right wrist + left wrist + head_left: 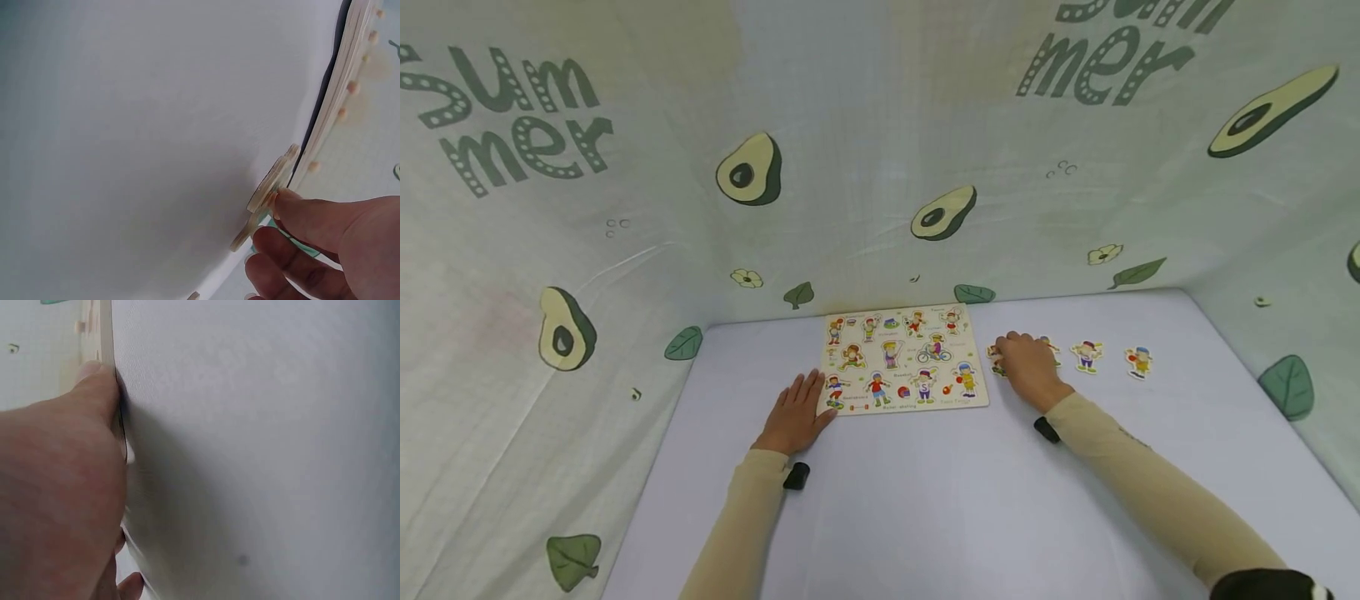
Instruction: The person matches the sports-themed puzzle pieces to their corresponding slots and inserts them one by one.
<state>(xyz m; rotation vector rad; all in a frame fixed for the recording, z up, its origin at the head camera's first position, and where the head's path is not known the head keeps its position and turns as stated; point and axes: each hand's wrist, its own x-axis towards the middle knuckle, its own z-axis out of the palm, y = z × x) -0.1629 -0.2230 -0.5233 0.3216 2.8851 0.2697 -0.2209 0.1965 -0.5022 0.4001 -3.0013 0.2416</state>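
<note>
A wooden puzzle board (868, 398) printed with children playing sports lies flat on the table. My left hand (792, 414) rests at its left edge with fingers extended; the thumb (97, 387) touches the board's side in the left wrist view. Just right of the board, my right hand (1028, 368) pinches a flat wooden puzzle piece (270, 187) by its edge, low over the table. In the head view that piece (996, 360) is partly covered by the fingers. Another figure piece (1049, 342) shows just behind the right hand.
Farther right lie two more figure pieces, one with a purple top (1086, 357) and one in yellow and blue (1138, 362). A white cloth covers the table (910, 500). Behind and at the sides hangs a curtain (850, 108) printed with avocados and leaves.
</note>
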